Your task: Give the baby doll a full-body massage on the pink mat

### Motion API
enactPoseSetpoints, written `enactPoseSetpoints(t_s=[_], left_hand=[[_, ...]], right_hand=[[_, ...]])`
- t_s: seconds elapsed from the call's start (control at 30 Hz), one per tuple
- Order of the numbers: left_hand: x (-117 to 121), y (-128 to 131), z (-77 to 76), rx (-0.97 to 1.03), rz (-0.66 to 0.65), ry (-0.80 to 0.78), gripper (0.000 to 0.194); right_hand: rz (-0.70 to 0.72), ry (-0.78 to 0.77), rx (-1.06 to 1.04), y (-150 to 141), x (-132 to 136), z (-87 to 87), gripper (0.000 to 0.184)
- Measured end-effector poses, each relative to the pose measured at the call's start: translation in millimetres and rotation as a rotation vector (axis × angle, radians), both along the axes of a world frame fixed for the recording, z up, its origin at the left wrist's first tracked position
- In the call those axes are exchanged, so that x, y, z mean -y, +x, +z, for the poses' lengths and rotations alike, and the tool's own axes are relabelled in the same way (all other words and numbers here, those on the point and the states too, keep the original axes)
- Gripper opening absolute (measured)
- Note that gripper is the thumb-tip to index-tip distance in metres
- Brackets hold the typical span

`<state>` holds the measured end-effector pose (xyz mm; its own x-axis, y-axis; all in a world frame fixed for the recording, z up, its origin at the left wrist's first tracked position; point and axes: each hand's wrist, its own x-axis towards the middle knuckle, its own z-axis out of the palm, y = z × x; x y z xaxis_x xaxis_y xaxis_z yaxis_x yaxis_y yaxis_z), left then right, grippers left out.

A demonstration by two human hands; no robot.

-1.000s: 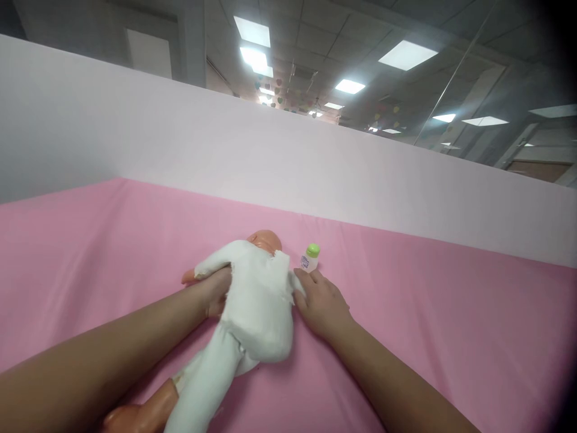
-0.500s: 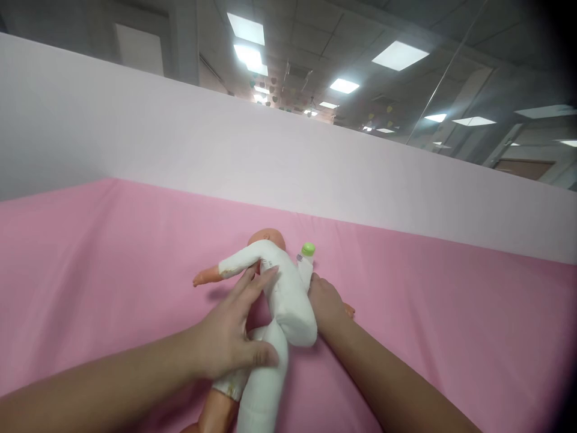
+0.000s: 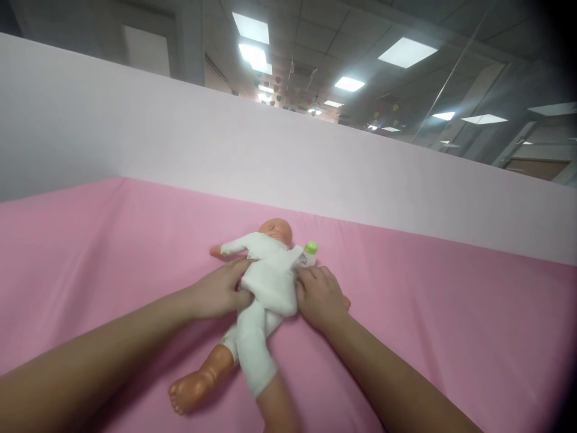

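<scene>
A pink sheet (image 3: 433,337) spreads before a white wall (image 3: 288,162). On it, the doll (image 3: 270,282) lies farther up than 0.5 s ago, with more of its legs showing. The left hand (image 3: 220,291), spread wide then, now holds its waist between thumb and fingers, seemingly steadying it. The right hand (image 3: 321,299) bends against the other side; whether it grips, I cannot tell. Just beyond is 1 bottle (image 3: 310,255).

a pink surface (image 3: 428,325) carries a doll (image 3: 270,282) and, near its head, a green-capped bottle (image 3: 310,254).
</scene>
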<state>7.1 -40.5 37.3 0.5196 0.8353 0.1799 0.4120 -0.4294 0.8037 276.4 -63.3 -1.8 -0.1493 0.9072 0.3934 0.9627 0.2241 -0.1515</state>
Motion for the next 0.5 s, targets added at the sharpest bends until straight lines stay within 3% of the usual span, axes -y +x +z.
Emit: enactPoseSetpoints(t_s=[0.13, 0.23, 0.4, 0.5], left_hand=[[-9.7, -3.9, 2.9, 0.023, -0.044, -0.053, 0.046], [-12.4, -2.4, -2.3, -0.053, 0.004, -0.044, 0.040], [-6.4, 7.0, -8.2, -0.108, 0.020, 0.004, 0.030], [1.9, 10.9, -4.6, -0.014, 0.036, -0.105, 0.035]], right_hand=[[0.145, -0.137, -0.256, -8.7, 13.3, 1.3, 0.045], [0.223, -0.180, -0.391, -15.3, 21.1, -2.8, 0.068], [0.238, -0.284, -0.496, -24.6, 23.8, -10.3, 0.098], [0.206, -0.307, -0.510, -25.8, 21.4, -12.9, 0.105]])
